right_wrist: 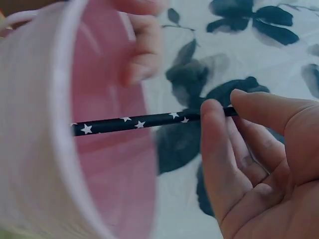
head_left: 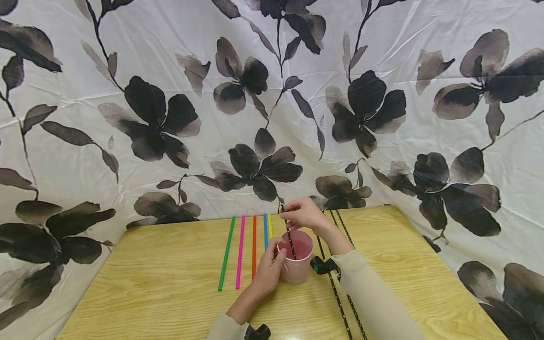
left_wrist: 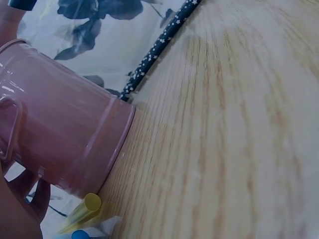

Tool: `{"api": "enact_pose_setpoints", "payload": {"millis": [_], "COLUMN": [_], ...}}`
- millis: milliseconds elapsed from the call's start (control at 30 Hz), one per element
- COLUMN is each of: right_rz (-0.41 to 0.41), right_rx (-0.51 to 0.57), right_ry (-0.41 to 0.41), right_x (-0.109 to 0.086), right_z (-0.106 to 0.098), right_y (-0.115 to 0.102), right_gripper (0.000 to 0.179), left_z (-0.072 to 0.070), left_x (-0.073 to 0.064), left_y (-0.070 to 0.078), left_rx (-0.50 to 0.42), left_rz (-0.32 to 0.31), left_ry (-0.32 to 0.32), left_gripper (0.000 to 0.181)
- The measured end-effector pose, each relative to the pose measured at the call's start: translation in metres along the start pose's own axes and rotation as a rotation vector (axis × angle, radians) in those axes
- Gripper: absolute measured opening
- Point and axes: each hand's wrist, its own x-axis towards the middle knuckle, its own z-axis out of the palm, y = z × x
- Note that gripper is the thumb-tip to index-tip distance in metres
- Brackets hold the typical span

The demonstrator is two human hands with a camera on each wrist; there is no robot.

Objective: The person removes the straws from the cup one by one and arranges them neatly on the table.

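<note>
My left hand (head_left: 268, 270) grips the near left side of a pink cup (head_left: 297, 273) that stands upright on the table. In the right wrist view, fingertips (right_wrist: 140, 69) of that hand reach over the rim into the cup. Between thumb and fingers, my right hand (head_left: 305, 215) pinches the upper end of a black straw with white stars (right_wrist: 139, 123). The straw's lower part is inside the cup, tilted. A small handle (left_wrist: 12, 127) shows on the cup's side in the left wrist view.
Left of the cup lie a green straw (head_left: 226, 252), a pink straw (head_left: 240, 252), an orange straw (head_left: 254, 245), a blue straw (head_left: 266, 231) and a yellow straw (head_left: 269, 225). Several black patterned straws (head_left: 338, 300) lie to the right, partly under my right forearm. A floral cloth (head_left: 255, 118) hangs behind the table.
</note>
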Motion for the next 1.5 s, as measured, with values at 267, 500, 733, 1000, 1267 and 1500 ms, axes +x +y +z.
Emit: {"api": "enact_pose_setpoints", "payload": {"millis": [267,500,733,1000,1267,1500], "right_rz": [-0.062,-0.220,-0.283,-0.238,-0.168,-0.074], "right_rx": [0.105,0.256,0.222,0.136,0.064,0.007], "right_ry": [0.086,0.260,0.312,0.332,0.279,0.214], "right_x": [-0.007,-0.027,-0.048,-0.060,-0.070,-0.083], "right_z": [-0.033,-0.065,-0.095,-0.110,-0.115,-0.123], "right_y": [-0.020,-0.043,-0.043,-0.027,-0.001,0.023], "right_gripper": [0.031,0.034,0.026,0.038,0.039,0.040], "left_z": [0.000,0.001,0.003,0.004,0.005,0.002], "left_x": [0.000,0.000,0.000,0.000,-0.001,-0.001], "left_y": [0.001,0.003,0.002,-0.001,-0.027,-0.008], "left_rx": [-0.007,-0.018,-0.029,-0.010,0.005,-0.021], "left_rz": [-0.018,-0.053,-0.054,-0.028,-0.038,0.002], "left_ry": [0.003,-0.006,-0.008,0.006,0.042,0.007], "left_gripper": [0.021,0.024,0.024,0.026,0.022,0.024]}}
